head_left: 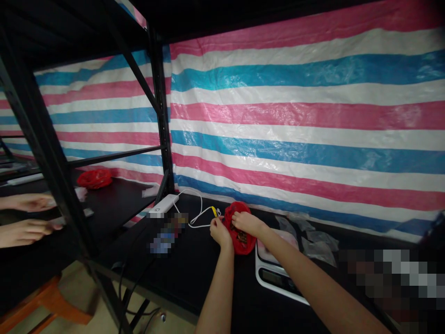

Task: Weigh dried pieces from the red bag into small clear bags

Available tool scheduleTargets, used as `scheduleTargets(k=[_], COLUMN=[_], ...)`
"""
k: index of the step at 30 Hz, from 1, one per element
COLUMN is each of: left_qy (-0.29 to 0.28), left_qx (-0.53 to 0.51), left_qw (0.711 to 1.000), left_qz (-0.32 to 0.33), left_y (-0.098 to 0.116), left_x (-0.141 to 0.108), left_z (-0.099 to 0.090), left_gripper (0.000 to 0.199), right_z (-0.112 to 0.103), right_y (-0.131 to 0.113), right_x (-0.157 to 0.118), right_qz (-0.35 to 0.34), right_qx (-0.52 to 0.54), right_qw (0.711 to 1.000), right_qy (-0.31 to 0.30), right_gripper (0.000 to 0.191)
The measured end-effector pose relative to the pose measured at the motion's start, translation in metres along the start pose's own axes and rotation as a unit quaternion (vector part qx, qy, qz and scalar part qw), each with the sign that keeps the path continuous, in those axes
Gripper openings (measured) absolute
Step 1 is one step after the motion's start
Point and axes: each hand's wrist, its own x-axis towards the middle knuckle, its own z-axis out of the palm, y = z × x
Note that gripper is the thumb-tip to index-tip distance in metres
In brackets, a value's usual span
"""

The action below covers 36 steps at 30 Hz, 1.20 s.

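Note:
A red plastic bag (247,246), spread open like a bowl, stands on the black table with small brownish pieces (241,235) inside. My right hand (245,222) reaches into it from the right, fingers curled down at the pieces; what they grip is too small to make out. Just left of the bag is my left hand (221,232), its fingers pinched together near a yellow tag (214,211) on a white cable. Anything between those fingertips is hidden. Under my right forearm lies a white digital scale (259,271), partly covered.
Clear plastic bags (318,246) lie right of the scale. A white power strip (165,204) with its cable sits by the black rack post (162,116). On the left table, another person's hands (29,232) work near a second red bag (94,178). A striped sheet (295,116) hangs behind.

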Motion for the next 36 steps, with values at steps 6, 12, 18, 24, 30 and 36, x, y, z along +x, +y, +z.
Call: scheduleTargets(k=[6, 12, 18, 24, 30, 36], left_qy=[0.013, 0.033, 0.052, 0.07, 0.065, 0.058], left_qx=[-0.041, -0.094, -0.168, -0.215, -0.207, -0.153], left_qw=[0.999, 0.995, 0.983, 0.972, 0.974, 0.986], left_qz=[-0.024, -0.03, -0.046, -0.063, -0.061, 0.035], left_y=[-0.003, -0.005, -0.007, -0.007, -0.001, 0.022], left_x=[0.001, 0.002, 0.006, 0.009, 0.011, -0.001], left_z=[0.002, 0.003, 0.007, 0.008, 0.003, -0.008], left_gripper=[0.025, 0.022, 0.02, 0.018, 0.017, 0.02], right_z=[-0.008, -0.02, -0.022, -0.011, 0.018, 0.012], right_y=[0.005, -0.006, -0.011, -0.003, -0.005, -0.001], right_x=[-0.009, -0.013, -0.014, -0.023, -0.028, -0.041], right_qz=[-0.013, -0.019, 0.024, 0.085, 0.168, 0.228], right_qx=[0.041, 0.116, 0.159, 0.368, 0.616, 0.688], right_qw=[0.999, 0.993, 0.987, 0.926, 0.767, 0.67], right_qy=[-0.003, 0.015, 0.001, 0.012, 0.07, 0.162], right_gripper=[0.024, 0.026, 0.023, 0.031, 0.035, 0.039])
